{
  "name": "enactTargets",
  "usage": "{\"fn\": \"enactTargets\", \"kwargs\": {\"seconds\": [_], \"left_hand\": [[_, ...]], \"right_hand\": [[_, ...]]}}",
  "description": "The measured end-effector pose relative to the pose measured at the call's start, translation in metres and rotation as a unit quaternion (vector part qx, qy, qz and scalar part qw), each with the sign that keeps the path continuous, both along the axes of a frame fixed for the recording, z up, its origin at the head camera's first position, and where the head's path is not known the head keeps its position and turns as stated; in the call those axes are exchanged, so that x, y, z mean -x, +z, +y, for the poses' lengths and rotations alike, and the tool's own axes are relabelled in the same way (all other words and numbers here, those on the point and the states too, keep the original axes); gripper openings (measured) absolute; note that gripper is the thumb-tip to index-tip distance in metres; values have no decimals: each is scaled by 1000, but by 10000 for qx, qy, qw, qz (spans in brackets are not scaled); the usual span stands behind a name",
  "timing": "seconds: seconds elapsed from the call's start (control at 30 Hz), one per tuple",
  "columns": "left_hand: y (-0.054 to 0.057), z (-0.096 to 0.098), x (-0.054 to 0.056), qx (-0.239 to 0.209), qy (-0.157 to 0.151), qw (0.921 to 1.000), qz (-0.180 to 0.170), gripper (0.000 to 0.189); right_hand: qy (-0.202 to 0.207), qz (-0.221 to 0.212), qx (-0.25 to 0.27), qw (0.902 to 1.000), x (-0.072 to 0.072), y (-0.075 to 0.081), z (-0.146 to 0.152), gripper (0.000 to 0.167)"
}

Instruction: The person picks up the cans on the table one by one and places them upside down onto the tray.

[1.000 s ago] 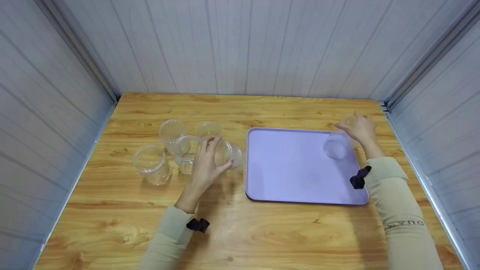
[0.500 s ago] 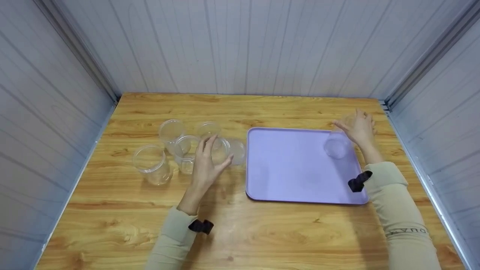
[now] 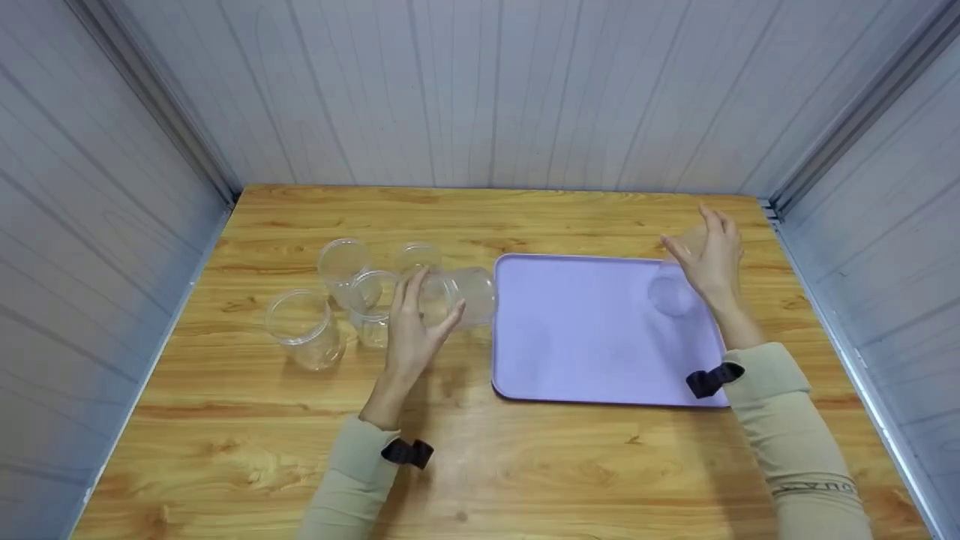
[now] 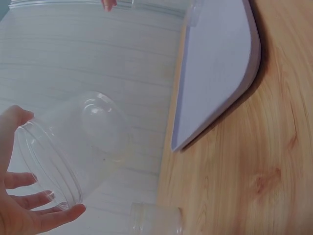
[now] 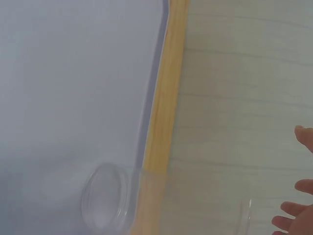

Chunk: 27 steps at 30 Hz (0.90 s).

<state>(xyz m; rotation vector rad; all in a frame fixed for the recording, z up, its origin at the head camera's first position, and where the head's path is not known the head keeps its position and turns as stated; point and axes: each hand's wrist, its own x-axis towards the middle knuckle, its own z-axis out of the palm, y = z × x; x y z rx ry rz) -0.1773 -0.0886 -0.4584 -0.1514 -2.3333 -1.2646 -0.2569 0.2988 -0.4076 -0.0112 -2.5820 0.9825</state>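
Observation:
My left hand (image 3: 411, 337) grips a clear plastic cup (image 4: 95, 139) around its rim, thumb on one side and fingers on the other. The cup is tipped on its side, its base pointing right toward the left edge of the lilac tray (image 3: 585, 330). At the tray's far right corner stands another clear cup (image 3: 671, 295), its base on the tray surface. Beside and above that cup, my right hand (image 3: 716, 266) is spread with thumb and fingers apart. The right wrist view has these fingers (image 5: 304, 186) away from the cup's faint rim.
Several more clear cups stand left of the tray: one at the left (image 3: 306, 330), one at the back (image 3: 343, 266), others close by the left hand, such as the cup (image 3: 373, 300) touching it in view. White panel walls (image 3: 480, 90) enclose the wooden table (image 3: 525, 465).
The left hand's cup has tipped further onto its side and shifted right toward the tray. My right hand has opened wider, drawing up and slightly left from the standing cup.

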Motion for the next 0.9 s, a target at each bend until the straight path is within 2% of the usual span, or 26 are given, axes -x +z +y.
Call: {"fn": "enactTargets", "kwargs": {"seconds": [0.13,0.23,0.5,0.73,0.9], "left_hand": [[0,2,-1,-170,-34,9998,-23,66],[0,2,-1,-259,-59,9996,-33,65],[-2,2,-1,-553,-120,9984,-41,63],[-3,3,-2,-759,-212,9968,-152,60],[-4,5,-5,-867,-258,9954,-319,61]], "right_hand": [[222,551,439,9973,-8,-3,-11,68],[390,768,614,9944,-14,-6,-22,65],[815,734,1000,9889,-28,-19,-47,59],[1052,540,1786,9768,-44,-30,-67,51],[1386,222,2264,9639,-64,-19,-87,46]]}}
